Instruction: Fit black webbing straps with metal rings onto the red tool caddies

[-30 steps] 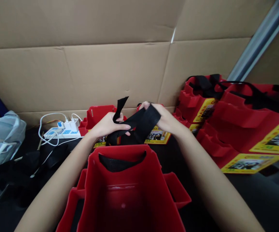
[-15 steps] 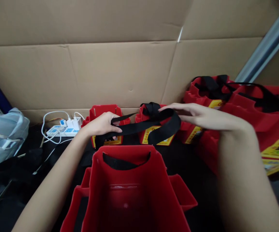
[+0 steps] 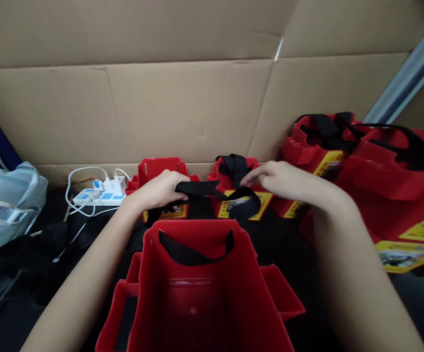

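A red plastic bin (image 3: pixel 193 244) stands right in front of me, its open top facing up and small red side pockets on both flanks. Black webbing strap (image 3: pixel 200 188) is threaded through slots in its far wall, and a stretch of it shows inside. My left hand (image 3: pixel 164 188) is closed around the strap beyond that wall. From there the strap runs right and ends in a loose curl. Just above the curl is my right hand (image 3: pixel 266 176), fingers extended and slightly bent; whether its fingertips touch the strap I cannot tell.
Two smaller-looking red bins (image 3: pixel 160 168) with yellow labels stand behind, against a cardboard wall (image 3: pixel 189 112). More strapped red bins (image 3: pixel 373 190) crowd the right. On the left are a white power strip (image 3: pixel 105 197) with cables and a pale plastic bag (image 3: pixel 6 205).
The right hand has come left and slightly down, its fingers now pointing toward the strap. The strap's curl has dropped and shifted left. My left hand keeps its hold.
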The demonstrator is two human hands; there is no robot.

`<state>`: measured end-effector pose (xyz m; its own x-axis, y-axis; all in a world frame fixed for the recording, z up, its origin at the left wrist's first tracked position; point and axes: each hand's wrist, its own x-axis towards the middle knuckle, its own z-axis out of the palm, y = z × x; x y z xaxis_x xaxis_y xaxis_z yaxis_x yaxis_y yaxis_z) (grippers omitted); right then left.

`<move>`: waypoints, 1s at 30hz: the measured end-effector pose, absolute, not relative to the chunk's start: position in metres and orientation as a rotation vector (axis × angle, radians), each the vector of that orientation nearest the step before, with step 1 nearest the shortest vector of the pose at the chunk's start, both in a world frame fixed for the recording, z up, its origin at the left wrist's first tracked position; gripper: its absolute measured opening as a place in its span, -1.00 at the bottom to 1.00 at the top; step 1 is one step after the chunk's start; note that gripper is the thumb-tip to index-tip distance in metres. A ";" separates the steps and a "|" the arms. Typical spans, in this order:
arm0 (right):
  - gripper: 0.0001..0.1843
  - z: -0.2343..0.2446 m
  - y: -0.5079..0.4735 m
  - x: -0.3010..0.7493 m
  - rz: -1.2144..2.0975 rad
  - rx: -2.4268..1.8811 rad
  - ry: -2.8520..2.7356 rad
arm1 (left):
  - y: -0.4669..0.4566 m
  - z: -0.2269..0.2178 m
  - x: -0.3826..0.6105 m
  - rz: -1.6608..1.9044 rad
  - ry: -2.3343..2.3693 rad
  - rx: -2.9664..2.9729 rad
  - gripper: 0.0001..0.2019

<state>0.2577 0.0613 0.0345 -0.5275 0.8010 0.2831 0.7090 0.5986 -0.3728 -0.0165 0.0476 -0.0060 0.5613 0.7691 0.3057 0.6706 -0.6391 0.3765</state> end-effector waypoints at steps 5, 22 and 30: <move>-0.60 0.037 0.049 0.239 -0.010 -1.110 -2.348 | 0.043 -0.007 -0.008 0.658 1.159 2.575 -0.94; -0.77 0.007 0.091 0.243 0.336 -1.235 -2.649 | 0.056 -0.004 -0.044 0.819 1.190 2.381 -0.84; -0.62 -0.011 0.061 0.178 0.538 -0.679 -2.463 | 0.046 -0.010 0.000 0.876 1.114 2.422 -0.77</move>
<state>0.1785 0.0606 -0.0112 -0.7367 0.5612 0.3773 0.3527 0.7949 -0.4937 -0.0003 0.0456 -0.0099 0.5042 0.7688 0.3933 0.5631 -0.6380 0.5252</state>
